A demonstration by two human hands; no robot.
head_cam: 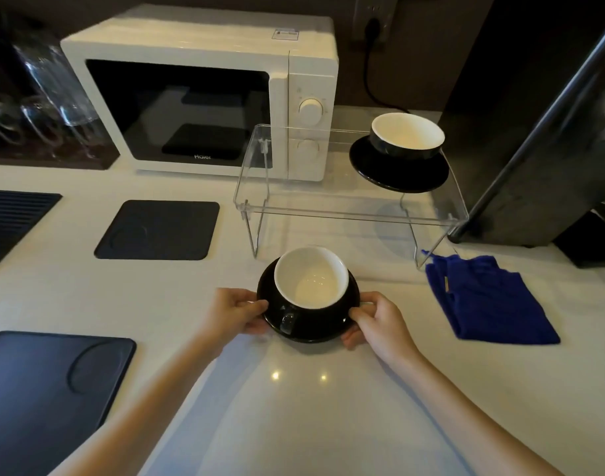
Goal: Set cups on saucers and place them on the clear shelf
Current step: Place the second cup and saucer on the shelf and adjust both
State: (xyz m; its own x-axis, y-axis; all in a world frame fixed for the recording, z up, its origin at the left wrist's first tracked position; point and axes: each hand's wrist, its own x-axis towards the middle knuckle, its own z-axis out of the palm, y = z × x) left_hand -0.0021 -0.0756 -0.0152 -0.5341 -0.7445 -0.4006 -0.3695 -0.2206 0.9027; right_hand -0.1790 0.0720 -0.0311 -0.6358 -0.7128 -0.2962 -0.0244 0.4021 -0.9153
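the cup [311, 278] sits on its saucer [308, 329] on the counter [294, 407], pinched at opposite rims by the left hand [230, 312] and right hand [380, 321], perhaps barely lifted, with the clear shelf [349, 204] straight ahead, its left side free.

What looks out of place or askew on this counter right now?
Little stands out. The crumpled blue cloth lies loosely by the clear plastic shelf. The black saucer already on the shelf sits far right, near its edge. Nothing looks spilled or broken.
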